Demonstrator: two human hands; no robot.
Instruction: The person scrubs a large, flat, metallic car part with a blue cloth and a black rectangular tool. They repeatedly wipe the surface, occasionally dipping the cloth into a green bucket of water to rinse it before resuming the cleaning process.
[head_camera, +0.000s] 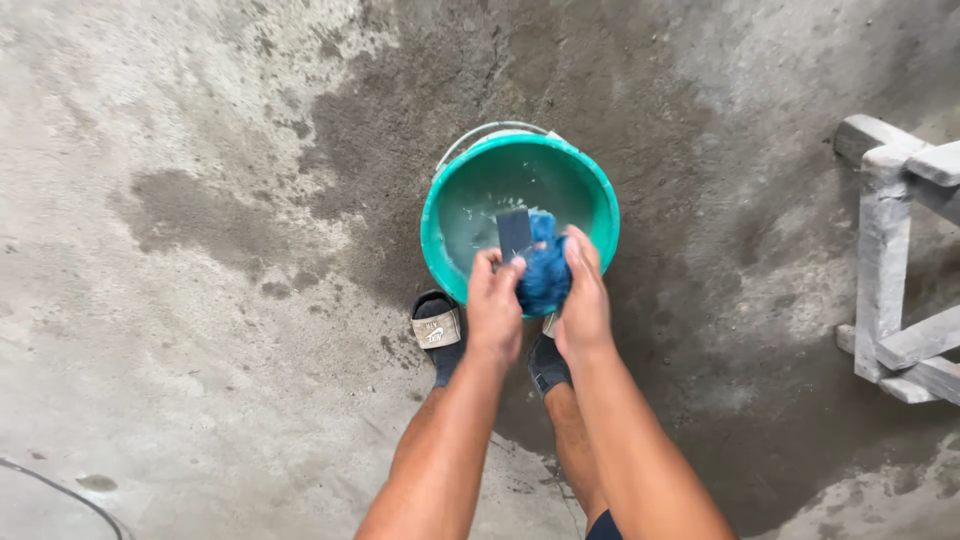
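A green plastic bucket (455, 195) with water in it stands on the wet concrete floor in front of my feet. Over its near rim I hold a wet blue cloth (545, 272) bunched between both hands. My left hand (494, 305) grips its left side, and a dark flat piece (514, 232) sticks up from the bundle above my fingers. My right hand (583, 295) is closed around the cloth's right side. Both forearms reach in from the bottom of the view.
My feet in dark socks and slide sandals (438, 330) stand just behind the bucket. A pale wooden frame (885, 270) stands at the right edge. A thin dark cable (60, 490) crosses the floor at the bottom left. The concrete around the bucket is damp.
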